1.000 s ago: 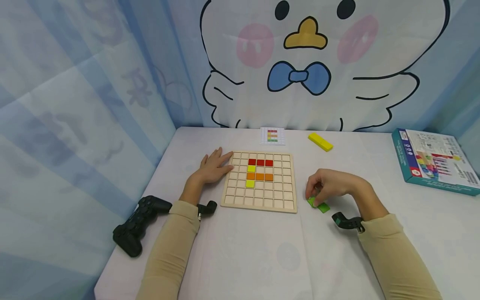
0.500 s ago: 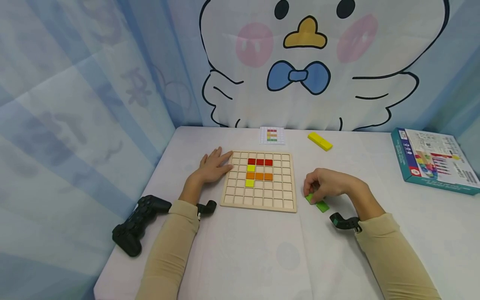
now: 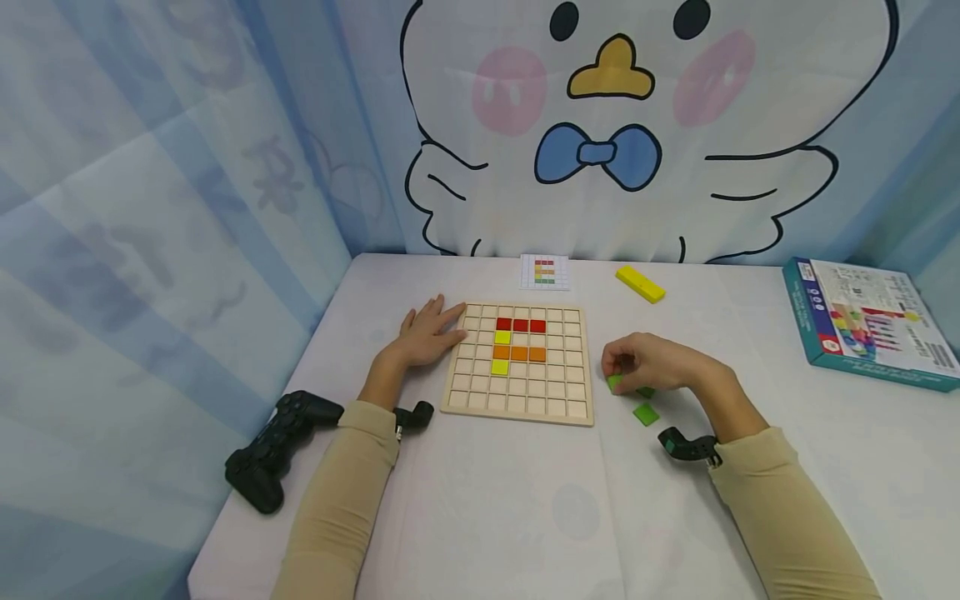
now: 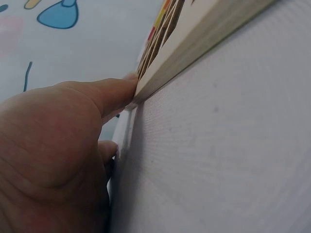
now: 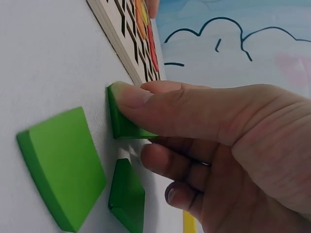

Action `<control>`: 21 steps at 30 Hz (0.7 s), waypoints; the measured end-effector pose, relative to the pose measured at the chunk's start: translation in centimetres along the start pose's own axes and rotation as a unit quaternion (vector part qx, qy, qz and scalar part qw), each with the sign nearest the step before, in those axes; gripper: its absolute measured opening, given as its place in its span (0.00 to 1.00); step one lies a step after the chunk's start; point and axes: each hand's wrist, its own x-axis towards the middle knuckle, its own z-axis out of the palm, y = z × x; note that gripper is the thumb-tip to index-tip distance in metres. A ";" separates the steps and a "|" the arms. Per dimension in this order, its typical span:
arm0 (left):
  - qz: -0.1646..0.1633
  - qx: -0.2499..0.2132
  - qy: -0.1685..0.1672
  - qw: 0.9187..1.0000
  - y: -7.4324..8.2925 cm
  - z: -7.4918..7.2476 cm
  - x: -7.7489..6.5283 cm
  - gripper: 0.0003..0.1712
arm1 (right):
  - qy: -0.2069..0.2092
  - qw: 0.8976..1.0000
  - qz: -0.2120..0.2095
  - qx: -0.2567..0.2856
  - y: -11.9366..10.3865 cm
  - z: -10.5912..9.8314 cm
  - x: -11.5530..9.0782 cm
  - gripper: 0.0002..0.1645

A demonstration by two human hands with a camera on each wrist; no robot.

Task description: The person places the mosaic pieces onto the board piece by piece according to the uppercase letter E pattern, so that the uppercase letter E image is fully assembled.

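A wooden grid board lies mid-table, with red, yellow and orange square tiles in some of its cells. Its left edge is touched by my left hand, whose fingers are extended; in the left wrist view the thumb meets the board's side. To the right of the board, my right hand pinches a green square tile between thumb and forefinger, just above or on the tablecloth. Two more green tiles lie by it: one flat and nearer, the other partly under the hand.
A small pattern card lies behind the board. Yellow tiles in a row lie at the back right. A teal game box sits at the far right, and a black game controller at the left.
My right hand has shifted a little left and away from me with one green tile. The green tiles, earlier close together, now lie apart. My left hand has stayed still.
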 end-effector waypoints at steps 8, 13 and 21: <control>0.002 0.000 -0.003 1.000 0.2 -0.2 -0.2 0.39 | 0.075 0.995 0.000 0.069 0.2 -0.3 -0.1 0.04; 0.004 0.001 -0.004 1.000 0.2 -0.4 -0.3 0.38 | 0.124 0.974 -0.025 0.186 -0.2 -0.2 0.0 0.12; 0.004 -0.003 -0.004 1.000 0.2 -0.3 -0.3 0.38 | 0.152 0.931 -0.050 0.327 -1.3 0.7 1.0 0.22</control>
